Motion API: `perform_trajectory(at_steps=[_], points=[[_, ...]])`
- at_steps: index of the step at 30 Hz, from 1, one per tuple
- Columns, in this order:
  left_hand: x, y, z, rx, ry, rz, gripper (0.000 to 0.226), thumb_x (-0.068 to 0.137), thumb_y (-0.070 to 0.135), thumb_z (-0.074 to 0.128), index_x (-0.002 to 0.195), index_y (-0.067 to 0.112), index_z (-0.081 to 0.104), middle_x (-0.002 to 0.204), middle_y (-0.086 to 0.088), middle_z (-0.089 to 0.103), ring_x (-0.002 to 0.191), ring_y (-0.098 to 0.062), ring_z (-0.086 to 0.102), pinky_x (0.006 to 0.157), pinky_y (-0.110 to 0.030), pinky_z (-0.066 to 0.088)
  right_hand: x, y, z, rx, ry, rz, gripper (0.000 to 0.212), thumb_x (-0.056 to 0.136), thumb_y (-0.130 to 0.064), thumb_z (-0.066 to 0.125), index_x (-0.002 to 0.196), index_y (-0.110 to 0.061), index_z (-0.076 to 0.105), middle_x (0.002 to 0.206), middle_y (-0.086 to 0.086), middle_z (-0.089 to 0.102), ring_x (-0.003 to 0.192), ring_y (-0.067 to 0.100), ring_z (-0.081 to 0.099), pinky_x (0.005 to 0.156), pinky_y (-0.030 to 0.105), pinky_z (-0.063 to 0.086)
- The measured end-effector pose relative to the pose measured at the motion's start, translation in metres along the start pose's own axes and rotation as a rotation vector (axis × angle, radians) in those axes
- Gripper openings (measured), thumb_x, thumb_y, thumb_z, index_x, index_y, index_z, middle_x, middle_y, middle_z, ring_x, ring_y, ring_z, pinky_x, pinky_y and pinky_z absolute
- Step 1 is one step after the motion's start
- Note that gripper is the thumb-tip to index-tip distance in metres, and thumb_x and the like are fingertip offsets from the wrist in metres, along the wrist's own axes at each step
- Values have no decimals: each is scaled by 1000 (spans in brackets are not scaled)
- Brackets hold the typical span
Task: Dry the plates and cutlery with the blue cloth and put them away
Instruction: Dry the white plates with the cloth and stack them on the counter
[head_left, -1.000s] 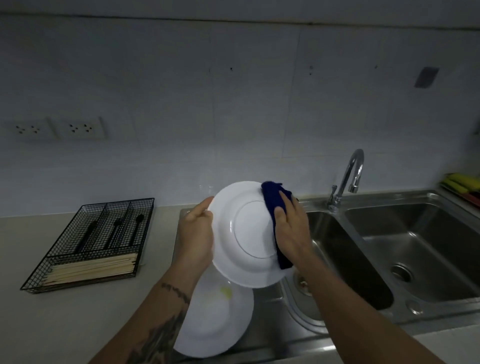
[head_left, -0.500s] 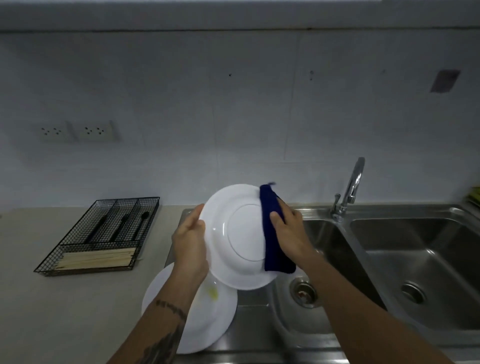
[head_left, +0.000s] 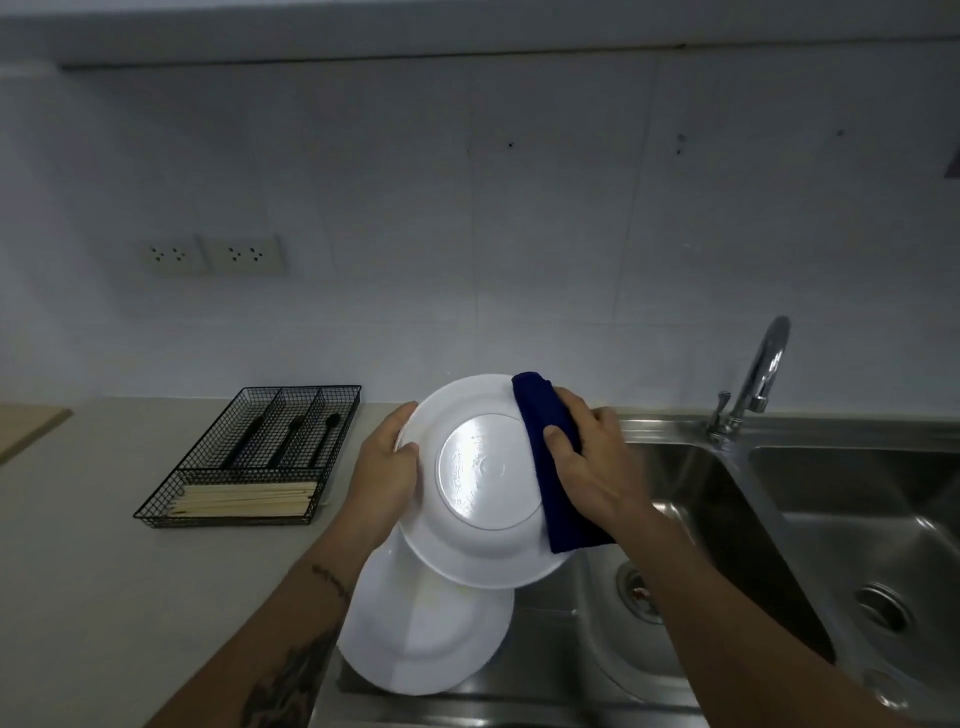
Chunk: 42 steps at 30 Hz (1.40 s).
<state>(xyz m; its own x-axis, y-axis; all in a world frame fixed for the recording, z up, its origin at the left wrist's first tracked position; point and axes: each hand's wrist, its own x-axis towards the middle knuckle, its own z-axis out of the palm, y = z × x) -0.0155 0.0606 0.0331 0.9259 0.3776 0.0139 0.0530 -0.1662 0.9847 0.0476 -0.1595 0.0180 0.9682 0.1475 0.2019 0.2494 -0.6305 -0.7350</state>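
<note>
A white plate (head_left: 478, 499) is held tilted above the sink's draining board, its underside facing me. My left hand (head_left: 382, 473) grips its left rim. My right hand (head_left: 592, 467) presses the folded blue cloth (head_left: 558, 467) against the plate's right rim. Below it a second white plate (head_left: 426, 639) lies flat on the draining board, with a faint yellowish mark near its middle. Black-handled cutlery (head_left: 291, 436) lies in the rear compartments of a black wire tray (head_left: 171, 499) on the counter to the left.
The tray's front compartment holds pale wooden chopsticks (head_left: 244, 501). A steel double sink (head_left: 857, 519) with a tap (head_left: 753, 384) fills the right side. Wall sockets (head_left: 213, 254) sit on the tiled wall above the beige counter (head_left: 78, 571).
The view has drifted left and up. The cloth in my right hand has slid along the plate's right rim while my left hand kept its grip.
</note>
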Motion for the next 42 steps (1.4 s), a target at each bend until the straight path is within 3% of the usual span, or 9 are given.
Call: perform_trajectory(at_steps=[3, 11, 15, 18, 21, 28, 32, 37, 42], points=[[8, -1, -12, -47, -20, 23, 61, 79, -5, 42, 115, 36, 69, 107, 6, 73, 102, -23, 68, 89, -42, 55, 6, -15, 11, -43, 3, 10, 51, 101, -45, 37, 152, -43, 28, 131, 1, 41, 111, 22, 52, 94, 38, 47], [42, -9, -69, -112, -83, 24, 60, 88, -6, 43, 113, 43, 67, 113, 19, 66, 95, 4, 61, 79, -21, 50, 19, -82, 76, -235, 32, -96, 50, 103, -40, 37, 153, -43, 29, 147, 2, 34, 124, 30, 40, 109, 50, 36], [59, -23, -107, -157, -77, 42, 57, 89, -8, 44, 124, 31, 66, 122, 14, 63, 106, 0, 59, 83, -18, 47, 9, -80, 97, 185, 49, 72, 44, 102, -34, 50, 145, -41, 43, 133, -1, 49, 114, 18, 53, 98, 36, 46], [67, -31, -128, -175, -83, 68, 58, 90, -9, 45, 109, 40, 67, 117, 21, 64, 111, -6, 60, 87, -22, 47, -1, -81, 97, 755, -51, 367, 35, 96, -10, 63, 129, -24, 61, 121, 7, 69, 103, 26, 68, 87, 39, 56], [80, -42, -134, -85, -90, 110, 56, 92, -5, 44, 116, 40, 66, 126, 13, 64, 118, -12, 58, 100, -30, 47, -1, -87, 93, 884, -118, 385, 39, 88, 7, 64, 119, -17, 68, 115, 16, 73, 96, 33, 69, 85, 46, 57], [88, -41, -113, 89, -59, 85, 46, 103, 31, 44, 148, 39, 40, 144, 1, 33, 121, -10, 39, 104, -29, 31, 7, -100, 86, 608, -56, 83, 39, 83, 12, 66, 106, -19, 70, 100, 5, 75, 91, 28, 70, 77, 42, 60], [85, -21, -97, -390, -62, -236, 42, 102, 46, 43, 137, 25, 52, 134, -4, 57, 117, -23, 57, 96, -40, 48, 10, -108, 87, 311, -69, -161, 50, 80, 13, 67, 101, -32, 69, 98, -10, 71, 90, 12, 68, 78, 30, 58], [98, -14, -93, -608, -40, -336, 60, 93, 24, 55, 150, 18, 36, 140, -15, 53, 117, -37, 59, 70, -45, 60, 7, -104, 92, 12, -95, -420, 50, 76, 3, 72, 116, -27, 68, 108, -13, 65, 99, 10, 61, 85, 25, 51], [90, -20, -101, -515, -2, -274, 64, 84, 2, 38, 146, 15, 43, 133, -13, 58, 103, -32, 64, 60, -37, 57, -1, -90, 83, 171, -288, -252, 52, 86, 0, 69, 118, -41, 64, 118, -14, 66, 105, 4, 62, 88, 17, 51]])
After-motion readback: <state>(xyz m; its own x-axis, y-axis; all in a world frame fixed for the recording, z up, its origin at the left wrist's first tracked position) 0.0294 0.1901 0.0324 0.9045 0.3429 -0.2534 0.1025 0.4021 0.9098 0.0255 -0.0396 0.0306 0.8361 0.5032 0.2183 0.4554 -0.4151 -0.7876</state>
